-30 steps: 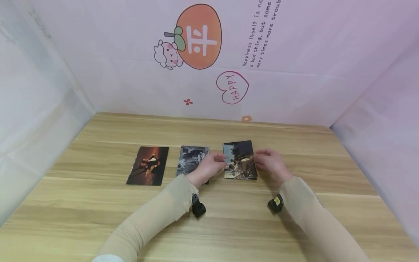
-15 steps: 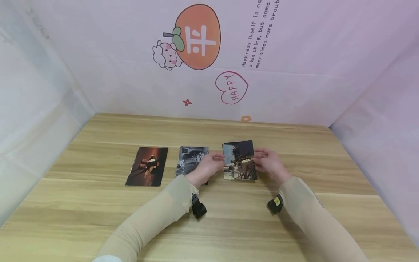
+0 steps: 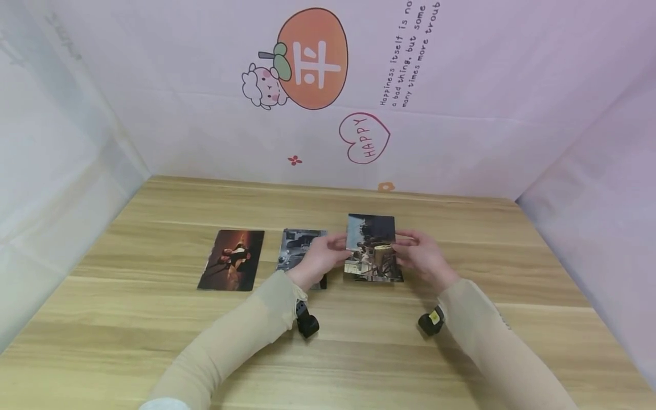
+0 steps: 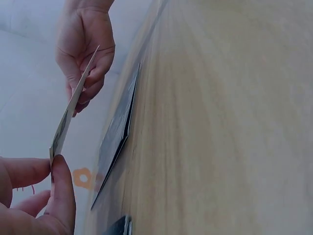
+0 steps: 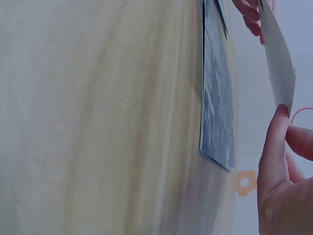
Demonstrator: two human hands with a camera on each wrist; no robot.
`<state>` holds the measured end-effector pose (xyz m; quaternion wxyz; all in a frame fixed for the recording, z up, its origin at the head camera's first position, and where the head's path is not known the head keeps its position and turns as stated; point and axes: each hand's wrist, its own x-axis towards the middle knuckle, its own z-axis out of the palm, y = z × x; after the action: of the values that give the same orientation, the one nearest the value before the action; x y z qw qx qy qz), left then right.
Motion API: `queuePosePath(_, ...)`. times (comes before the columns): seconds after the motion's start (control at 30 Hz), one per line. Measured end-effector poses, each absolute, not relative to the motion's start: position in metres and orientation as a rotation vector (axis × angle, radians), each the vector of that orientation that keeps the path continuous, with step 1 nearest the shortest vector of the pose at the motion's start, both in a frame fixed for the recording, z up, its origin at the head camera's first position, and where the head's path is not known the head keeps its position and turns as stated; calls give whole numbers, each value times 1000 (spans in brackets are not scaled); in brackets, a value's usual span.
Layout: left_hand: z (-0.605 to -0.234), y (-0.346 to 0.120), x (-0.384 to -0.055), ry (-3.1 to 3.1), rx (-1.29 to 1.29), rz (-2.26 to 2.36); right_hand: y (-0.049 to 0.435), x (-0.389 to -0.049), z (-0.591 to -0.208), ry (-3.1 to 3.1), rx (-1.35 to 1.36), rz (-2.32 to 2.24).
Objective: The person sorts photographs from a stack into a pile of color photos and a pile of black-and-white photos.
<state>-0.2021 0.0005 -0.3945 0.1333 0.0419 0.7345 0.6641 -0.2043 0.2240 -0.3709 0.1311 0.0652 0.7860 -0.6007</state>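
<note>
Both my hands hold a photo card (image 3: 371, 244) by its two sides, lifted off the table. My left hand (image 3: 322, 259) pinches its left edge between thumb and fingers, and my right hand (image 3: 423, 257) pinches the right edge. Its plain pale back (image 5: 281, 66) shows in the right wrist view. Below the raised card, more photo cards (image 4: 116, 129) lie flat on the wood in the left wrist view. To the left, a black-and-white photo card (image 3: 297, 245) is partly covered by my left hand. Farther left lies a dark reddish photo card (image 3: 232, 261) with figures on it.
The wood-grain table (image 3: 369, 353) runs back to a white printed cloth wall (image 3: 205, 114) with an orange fruit drawing and a heart. Cloth also hangs at both sides. Black wrist cameras (image 3: 307, 324) sit below my sleeves.
The top photo card has come up off the cards beneath it and tilted, and my left hand has shifted slightly as it grips the edge. The two photo cards on the left have stayed put.
</note>
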Motion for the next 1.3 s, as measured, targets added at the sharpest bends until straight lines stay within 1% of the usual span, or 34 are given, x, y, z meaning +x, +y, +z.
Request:
queuePosePath(0.27, -387, -13, -202, 2166, 108, 1858, 215, -199, -369, 2259, 166, -1768)
queuePosePath(0.73, -388, -43, -194, 2244, 137, 1782, 185, -194, -375, 2226, 241, -1820)
queuePosePath(0.93, -386, -65, -193, 2251, 126, 1744, 162, -193, -376, 2211, 218, -1847)
queuePosePath(1.1, -379, -91, -189, 2335, 103, 1662, 135, -194, -376, 2198, 232, -1903)
queuePosePath(1.3, -372, -125, -185, 2416, 140, 1639, 101, -195, -374, 2186, 224, -1945)
